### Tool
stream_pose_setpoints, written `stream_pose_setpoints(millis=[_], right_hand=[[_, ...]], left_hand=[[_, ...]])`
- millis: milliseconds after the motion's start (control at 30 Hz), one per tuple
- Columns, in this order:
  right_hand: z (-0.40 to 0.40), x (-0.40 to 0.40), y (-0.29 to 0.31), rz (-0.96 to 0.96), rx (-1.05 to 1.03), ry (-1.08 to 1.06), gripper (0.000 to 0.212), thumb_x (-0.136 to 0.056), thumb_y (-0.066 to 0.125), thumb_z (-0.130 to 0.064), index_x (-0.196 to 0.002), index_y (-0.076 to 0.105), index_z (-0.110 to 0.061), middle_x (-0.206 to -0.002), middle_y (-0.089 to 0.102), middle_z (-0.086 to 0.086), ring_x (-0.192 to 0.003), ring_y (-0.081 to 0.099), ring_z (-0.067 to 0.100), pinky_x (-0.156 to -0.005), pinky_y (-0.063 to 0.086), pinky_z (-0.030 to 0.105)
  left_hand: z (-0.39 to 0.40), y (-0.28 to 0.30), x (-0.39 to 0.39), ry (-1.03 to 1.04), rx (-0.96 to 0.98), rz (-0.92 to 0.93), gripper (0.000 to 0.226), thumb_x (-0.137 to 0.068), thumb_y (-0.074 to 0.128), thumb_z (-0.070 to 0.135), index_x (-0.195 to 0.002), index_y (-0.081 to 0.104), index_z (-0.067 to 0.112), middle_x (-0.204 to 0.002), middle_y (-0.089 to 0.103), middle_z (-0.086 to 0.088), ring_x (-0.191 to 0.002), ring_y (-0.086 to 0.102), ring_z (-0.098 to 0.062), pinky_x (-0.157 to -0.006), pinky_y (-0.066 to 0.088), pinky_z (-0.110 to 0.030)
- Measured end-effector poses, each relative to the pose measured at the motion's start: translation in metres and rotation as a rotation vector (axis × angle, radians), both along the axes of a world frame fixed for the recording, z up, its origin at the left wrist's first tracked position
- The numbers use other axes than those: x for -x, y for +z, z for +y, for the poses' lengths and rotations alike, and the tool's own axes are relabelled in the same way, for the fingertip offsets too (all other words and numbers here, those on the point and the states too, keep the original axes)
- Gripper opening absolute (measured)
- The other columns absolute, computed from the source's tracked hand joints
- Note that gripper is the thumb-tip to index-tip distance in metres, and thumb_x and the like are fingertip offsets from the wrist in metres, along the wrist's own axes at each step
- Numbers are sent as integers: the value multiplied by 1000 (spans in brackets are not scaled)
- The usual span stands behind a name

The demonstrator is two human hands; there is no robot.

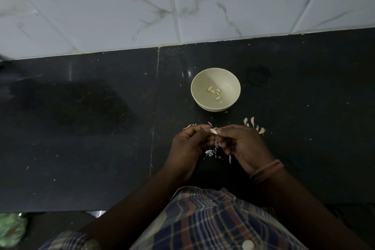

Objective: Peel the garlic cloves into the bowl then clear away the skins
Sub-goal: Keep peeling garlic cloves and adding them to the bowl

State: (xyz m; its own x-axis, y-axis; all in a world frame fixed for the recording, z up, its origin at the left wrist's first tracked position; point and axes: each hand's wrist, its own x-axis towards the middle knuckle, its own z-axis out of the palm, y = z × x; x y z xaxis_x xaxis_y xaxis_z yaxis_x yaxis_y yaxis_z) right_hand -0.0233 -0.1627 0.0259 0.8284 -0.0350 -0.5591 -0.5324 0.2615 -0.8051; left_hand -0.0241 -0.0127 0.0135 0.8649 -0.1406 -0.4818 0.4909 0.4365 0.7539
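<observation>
Head view, single frame, dim light. Item: dark stone counter [81, 148], backed by a white marbled tile wall [121, 6]. Item: pale bowl [231, 79], standing upright on the counter beyond the hands, well apart from them; it held about four peeled cloves [214, 92] lying together at its bottom. Item: left hand [190, 144] and right hand [241, 144], raised close together above the counter, fingertips meeting over one garlic clove [213, 131]. Both hands were curled; the left pinched the clove between thumb and forefingers, the right pinched at its other end, apparently pulling skin away, though the dim picture made it hard to tell how much skin the clove still wore. A strip of skin hung down between the hands. Item: unpeeled cloves [254, 125], a small cluster on the counter just beyond the right hand, near the bowl's right side. Item: loose skins [210, 152], scattered on the counter under and between the hands, with a few more flakes [189, 126] beyond the left hand. Item: wrist band [265, 170] on the right wrist; checked shirt [203, 219] at the lower edge. Status, as judged: peeling roughly half done, several cloves in the bowl, one in hand, several waiting. Clearing of skins was not begun; all the skins seen lay on the counter.
</observation>
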Motion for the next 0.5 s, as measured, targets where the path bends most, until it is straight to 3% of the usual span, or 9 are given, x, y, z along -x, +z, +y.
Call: stream_pose_setpoints(millis=[367,500], right_hand=[[2,-1,0,65,-102,-38,20,-93,57,-5,-74,65,-4,-63,54,8,-49,46,14,-41,31,24],[10,-2,4,230,-291,-68,20,-96,55,-9,-78,64,-7,-64,55,2,-53,46,9,-48,36,20]], left_hand=[[-2,-5,-3,-64,47,-2,14,-99,52,-3,-106,65,-1,-84,70,-10,-74,67,-12,-72,57,-21],[-3,-6,-2,-12,29,-31,15,-100,52,0,-105,66,3,-83,71,-8,-74,66,-11,-74,57,-21]])
